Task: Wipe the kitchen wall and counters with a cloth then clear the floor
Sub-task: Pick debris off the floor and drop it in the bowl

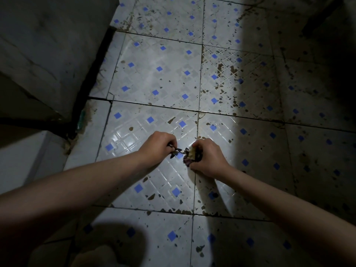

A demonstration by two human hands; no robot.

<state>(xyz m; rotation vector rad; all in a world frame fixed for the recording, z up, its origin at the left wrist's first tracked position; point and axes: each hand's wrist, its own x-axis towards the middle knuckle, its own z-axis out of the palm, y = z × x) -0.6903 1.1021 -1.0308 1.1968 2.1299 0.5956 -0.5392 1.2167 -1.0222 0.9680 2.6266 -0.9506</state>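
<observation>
Clearing floor [158, 78] looks underway: left hand [157, 145] pinches dark scraps [176, 152], right hand [207, 158] grips a scrap clump [190, 155], w/ lots of specks left.

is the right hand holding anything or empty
Holding: the right hand curls its fingers round a clump of dark purplish and yellowish scraps above the tiled floor.
</observation>
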